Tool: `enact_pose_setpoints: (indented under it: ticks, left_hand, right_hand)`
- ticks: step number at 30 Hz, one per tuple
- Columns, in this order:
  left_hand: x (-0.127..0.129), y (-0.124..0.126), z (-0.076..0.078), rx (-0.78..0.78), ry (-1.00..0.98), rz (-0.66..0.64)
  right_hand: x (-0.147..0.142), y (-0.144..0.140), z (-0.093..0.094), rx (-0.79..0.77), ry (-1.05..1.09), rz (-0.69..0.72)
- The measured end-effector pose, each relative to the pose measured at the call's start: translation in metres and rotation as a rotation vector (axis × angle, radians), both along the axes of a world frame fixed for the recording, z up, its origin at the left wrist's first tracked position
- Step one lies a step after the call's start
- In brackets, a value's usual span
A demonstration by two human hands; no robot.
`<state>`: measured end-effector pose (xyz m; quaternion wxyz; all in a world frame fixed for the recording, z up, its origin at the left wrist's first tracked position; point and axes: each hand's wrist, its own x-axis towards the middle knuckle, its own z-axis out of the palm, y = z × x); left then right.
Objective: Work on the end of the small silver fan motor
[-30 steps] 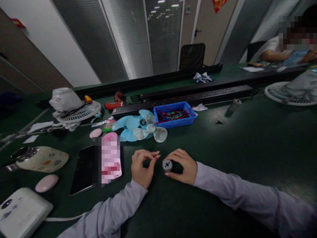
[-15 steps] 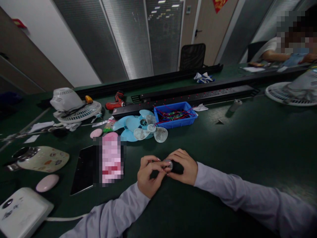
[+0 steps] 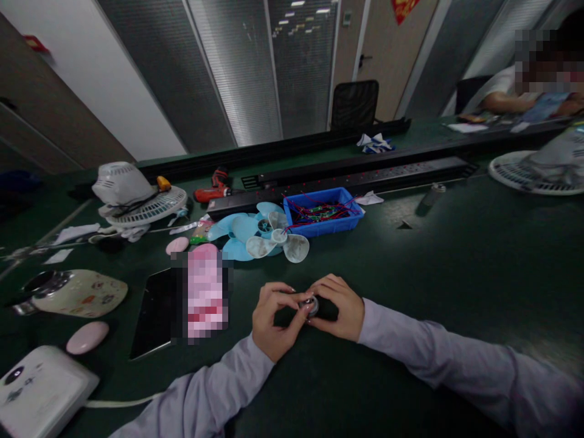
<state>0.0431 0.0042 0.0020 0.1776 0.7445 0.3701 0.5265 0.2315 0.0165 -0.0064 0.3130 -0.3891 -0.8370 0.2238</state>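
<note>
A small round metal part [image 3: 312, 306], silvery with a darker middle, sits between my two hands above the green table. My right hand [image 3: 340, 307] grips it from the right, thumb and fingertips curved around its side. From the left, my left hand [image 3: 277, 319] has its thumb and forefinger pinched at its top and near side. The fingers cover much of the part, so its exact kind cannot be made out. Beyond the hands lie a greyish fan blade [image 3: 296, 247] and blue fan blades [image 3: 241, 228], next to a blue bin [image 3: 326, 228] of red-wired circuit boards.
To the left are a tablet [image 3: 152, 313], a pink packet [image 3: 205, 292], a patterned bottle-shaped body [image 3: 82, 293] and a white box [image 3: 45, 389]. A red drill [image 3: 212, 193], fan parts [image 3: 132, 191] and a metal cylinder [image 3: 434, 193] lie farther back. Another person [image 3: 502, 91] sits at the far right.
My left thumb has moved up onto the part, and my left forefinger has shifted slightly up and back. More of the part's top shows. My right hand stays nearly still.
</note>
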Motion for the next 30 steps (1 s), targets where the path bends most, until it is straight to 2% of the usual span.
enact_pose_setpoints:
  ticks: [14, 22, 24, 27, 30]
  left_hand:
    - [-0.001, 0.002, 0.005, -0.057, 0.051, 0.005]
    - [0.003, -0.003, 0.003, 0.025, -0.027, -0.038]
    - [0.003, -0.004, 0.002, 0.034, -0.043, -0.007]
    - [0.001, -0.002, -0.002, 0.039, -0.075, 0.110]
    - [-0.004, 0.008, -0.007, -0.034, -0.041, 0.212]
  right_hand:
    - [-0.001, -0.001, 0.002, 0.007, 0.002, -0.008]
    - [-0.001, 0.001, 0.001, 0.023, 0.005, -0.003]
    - [-0.001, 0.001, 0.000, 0.020, 0.012, -0.003]
    - [0.000, 0.001, 0.000, 0.008, 0.007, -0.007]
    - [0.000, 0.001, 0.000, 0.002, -0.010, -0.013]
